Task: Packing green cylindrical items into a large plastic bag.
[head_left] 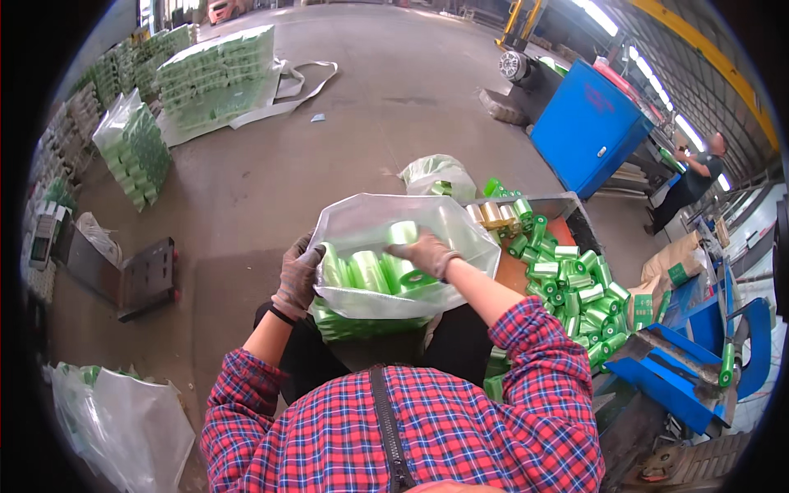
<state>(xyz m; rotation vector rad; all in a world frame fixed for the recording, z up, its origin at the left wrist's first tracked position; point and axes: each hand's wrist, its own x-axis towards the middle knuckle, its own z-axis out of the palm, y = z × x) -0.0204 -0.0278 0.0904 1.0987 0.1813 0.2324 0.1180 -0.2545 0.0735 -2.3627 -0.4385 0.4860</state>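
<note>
An open clear plastic bag (349, 215) stands between my knees, with several rolls of green film (367, 271) lying side by side inside it. Green rolls also show through its lower wall. My left hand (300, 275), in a grey glove, grips the bag's left rim. Inside the mouth, my right hand (426, 253), also gloved, has its fingers closed around a pale green roll (403, 233) above the others; part of the grip is hidden. To the right, a heap of loose green rolls (571, 283) fills a low bin with an orange-brown bottom.
Another clear bag (440, 174) stands just beyond mine. Packed bags of rolls (218, 78) are stacked at the far left, near a dark platform scale (148, 279). A blue cabinet (588, 127) and a person (699, 172) are at the far right; blue machinery (666, 374) is nearer.
</note>
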